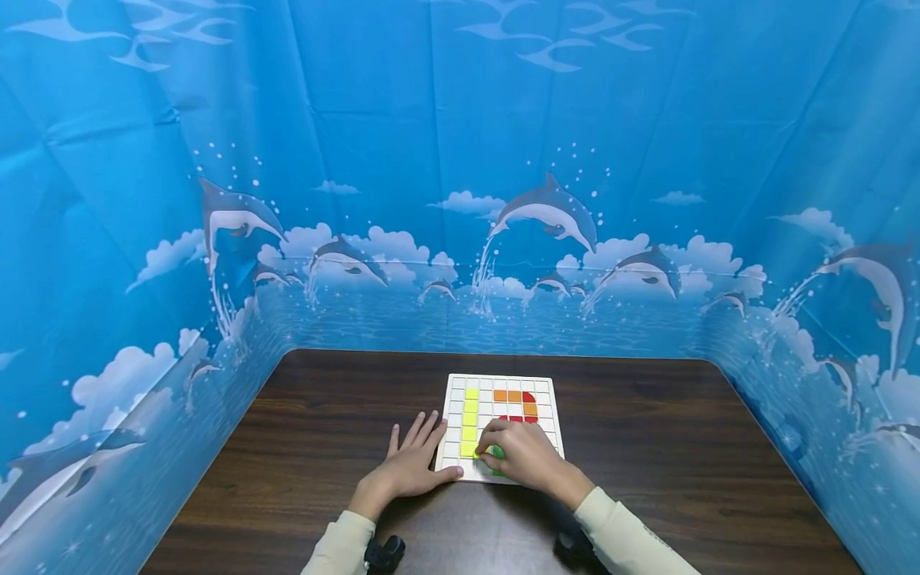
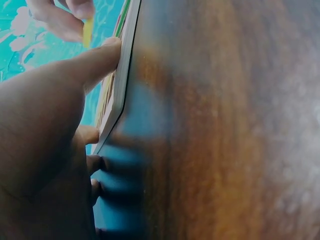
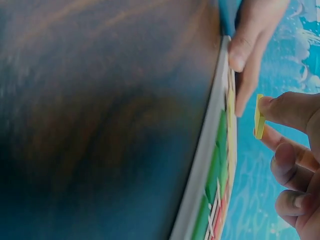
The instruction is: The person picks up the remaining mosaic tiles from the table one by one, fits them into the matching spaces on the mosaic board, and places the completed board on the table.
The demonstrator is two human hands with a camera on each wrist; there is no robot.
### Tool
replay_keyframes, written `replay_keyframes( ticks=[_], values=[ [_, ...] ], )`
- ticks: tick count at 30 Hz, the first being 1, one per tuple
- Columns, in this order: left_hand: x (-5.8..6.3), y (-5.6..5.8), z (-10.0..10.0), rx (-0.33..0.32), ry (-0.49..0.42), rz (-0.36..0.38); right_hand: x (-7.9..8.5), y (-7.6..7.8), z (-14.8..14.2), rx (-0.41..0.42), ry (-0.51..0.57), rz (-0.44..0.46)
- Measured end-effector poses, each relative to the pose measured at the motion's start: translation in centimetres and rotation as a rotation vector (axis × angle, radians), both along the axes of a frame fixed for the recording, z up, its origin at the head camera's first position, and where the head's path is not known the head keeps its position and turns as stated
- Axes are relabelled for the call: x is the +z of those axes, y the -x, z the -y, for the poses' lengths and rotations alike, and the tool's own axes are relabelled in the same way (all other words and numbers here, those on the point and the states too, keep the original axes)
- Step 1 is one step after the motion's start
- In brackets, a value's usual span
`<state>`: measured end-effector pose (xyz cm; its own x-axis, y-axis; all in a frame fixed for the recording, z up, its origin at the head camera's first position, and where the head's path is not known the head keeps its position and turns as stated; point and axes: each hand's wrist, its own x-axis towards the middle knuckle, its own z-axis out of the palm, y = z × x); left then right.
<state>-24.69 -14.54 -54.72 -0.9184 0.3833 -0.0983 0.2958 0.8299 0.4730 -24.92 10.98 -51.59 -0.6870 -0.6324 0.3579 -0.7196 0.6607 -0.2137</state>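
Observation:
A white gridded board (image 1: 545,441) lies flat on the dark wooden table. Yellow square tiles (image 1: 469,419) form a column on its left side. Orange tiles (image 1: 513,396) and red pieces (image 1: 529,397) sit towards its upper right. Green pieces (image 1: 497,452) show near the front edge, partly behind my right hand. My left hand (image 1: 406,469) is spread at the board's front left corner, its thumb resting on the edge and the fingers along the side. Between thumb and finger, my right hand (image 1: 529,455) pinches a small yellow tile (image 3: 259,117), held just above the board in the right wrist view.
The brown wooden table (image 1: 668,447) extends around the board on all sides. A blue curtain (image 1: 374,160) printed with dolphins and clouds surrounds the table's back and sides. Dark wrist devices (image 1: 384,553) are strapped near both sleeves.

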Motion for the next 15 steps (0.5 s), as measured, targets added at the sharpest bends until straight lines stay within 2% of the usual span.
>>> replay_keyframes(
  ticks=[4, 11, 13, 15],
  values=[
    [0.6, -0.1, -0.1, 0.002, 0.016, 0.023, -0.4, 0.0, 0.8, 0.017, -0.028, 0.004],
    [-0.6, 0.2, 0.2, -0.018, 0.008, -0.009, -1.2, -0.1, 1.7, 0.034, -0.058, -0.025],
    [-0.3, 0.2, 0.2, -0.021, 0.005, 0.008, -1.3, -0.1, 1.9, 0.035, -0.069, -0.016],
    [-0.7, 0.4, 0.4, -0.029, 0.002, 0.005, -1.4, -0.2, 2.0, 0.037, -0.073, 0.008]
  ],
)
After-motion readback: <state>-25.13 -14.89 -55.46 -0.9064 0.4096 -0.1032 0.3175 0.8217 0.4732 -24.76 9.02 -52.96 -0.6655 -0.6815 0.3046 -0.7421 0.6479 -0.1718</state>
